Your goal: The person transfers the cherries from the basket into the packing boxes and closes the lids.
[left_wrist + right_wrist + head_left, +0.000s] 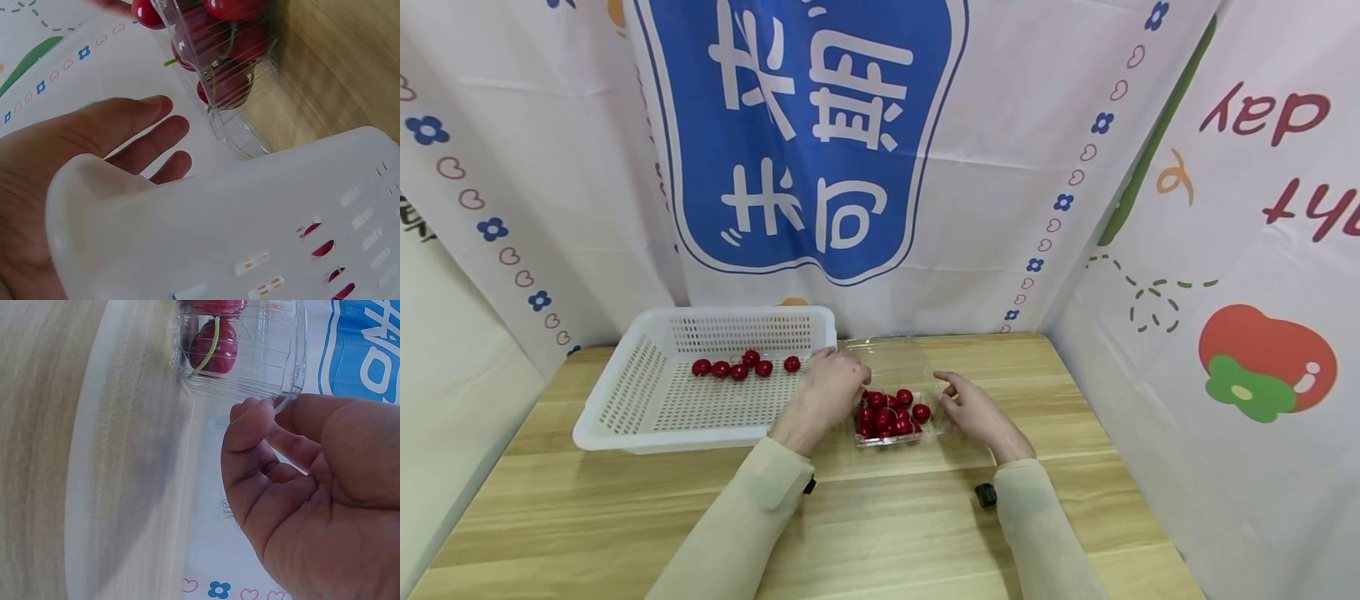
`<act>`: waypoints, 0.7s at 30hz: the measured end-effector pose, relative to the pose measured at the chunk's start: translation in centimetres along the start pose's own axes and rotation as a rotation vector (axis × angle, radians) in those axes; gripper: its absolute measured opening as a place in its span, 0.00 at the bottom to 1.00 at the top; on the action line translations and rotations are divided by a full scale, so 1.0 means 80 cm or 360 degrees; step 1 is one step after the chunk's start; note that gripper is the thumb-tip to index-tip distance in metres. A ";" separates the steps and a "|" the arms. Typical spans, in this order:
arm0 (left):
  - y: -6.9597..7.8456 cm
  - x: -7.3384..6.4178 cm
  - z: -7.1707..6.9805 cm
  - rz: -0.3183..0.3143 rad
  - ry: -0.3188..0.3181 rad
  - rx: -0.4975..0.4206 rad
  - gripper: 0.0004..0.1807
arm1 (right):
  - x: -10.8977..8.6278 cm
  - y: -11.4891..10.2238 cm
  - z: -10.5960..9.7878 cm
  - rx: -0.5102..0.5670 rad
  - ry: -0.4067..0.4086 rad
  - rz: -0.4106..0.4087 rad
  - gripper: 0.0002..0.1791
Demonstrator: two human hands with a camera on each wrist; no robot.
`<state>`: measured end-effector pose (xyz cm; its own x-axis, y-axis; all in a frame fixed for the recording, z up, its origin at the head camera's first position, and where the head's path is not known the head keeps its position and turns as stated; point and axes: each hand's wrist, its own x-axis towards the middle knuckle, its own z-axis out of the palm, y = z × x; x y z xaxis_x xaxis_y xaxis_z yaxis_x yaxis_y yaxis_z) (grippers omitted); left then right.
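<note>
A clear plastic box [889,442] full of red cherries [883,418] stands on the table, its clear lid [895,354] folded back behind it. My right hand [976,412] is at the box's right side; in the right wrist view its thumb and index finger pinch the box's rim [299,356]. To the left is a white perforated basket [625,437] with several cherries [739,372] on its bottom. My left hand [829,390] reaches over the basket's right end toward the box. In the left wrist view its fingers [140,150] are relaxed, apart from the box, partly behind the basket's rim.
The wooden table [880,533] extends in front of the box and on both sides. Directly behind it hangs a printed curtain [985,208], with another printed sheet [1225,500] along the right side. Small black pieces [986,495] show at the wrists.
</note>
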<state>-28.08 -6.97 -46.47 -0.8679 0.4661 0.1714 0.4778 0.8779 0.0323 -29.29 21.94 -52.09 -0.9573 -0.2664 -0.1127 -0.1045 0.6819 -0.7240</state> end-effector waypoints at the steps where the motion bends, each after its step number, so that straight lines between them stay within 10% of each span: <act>1: 0.000 -0.001 0.000 -0.0009 -0.0013 -0.0017 0.07 | 0.000 0.000 0.000 -0.0003 0.0000 -0.0001 0.32; 12: -0.023 -0.015 -0.020 -0.0023 0.0276 -0.0050 0.09 | 0.000 0.000 0.001 0.0018 0.0003 0.0014 0.32; 21: -0.065 -0.030 -0.027 -0.0210 0.0269 -0.0144 0.18 | -0.001 -0.001 0.001 0.0023 -0.0009 0.0007 0.32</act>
<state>-28.19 -12.94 -44.95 -0.8924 0.3162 0.3220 0.3784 0.9130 0.1522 -29.19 21.86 -52.09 -0.9562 -0.2670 -0.1198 -0.0961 0.6733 -0.7331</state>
